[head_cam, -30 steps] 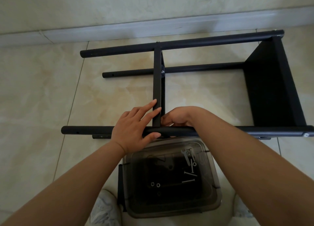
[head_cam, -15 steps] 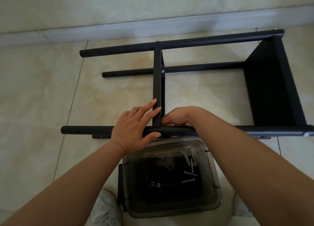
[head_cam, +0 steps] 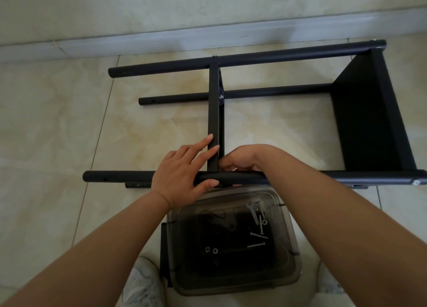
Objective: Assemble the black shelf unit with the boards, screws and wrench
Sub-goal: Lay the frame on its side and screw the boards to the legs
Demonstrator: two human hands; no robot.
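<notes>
Nothing has moved. The left hand [head_cam: 182,169] lies flat, holding the near pole [head_cam: 288,176] and middle board [head_cam: 213,121] of the black shelf [head_cam: 369,112]. The right hand [head_cam: 240,160] curls at their joint; I can't tell what it holds. A screw [head_cam: 256,245] likely goes in next.

No readable text, label, brand or number appears anywhere on the shelf frame, container or floor.

A beige tiled floor [head_cam: 57,126] is carrying the black shelf unit [head_cam: 272,91] lying on its side near the wall's baseboard [head_cam: 184,38], while a smoky clear plastic bin [head_cam: 233,286] is sitting just in front of it.
</notes>
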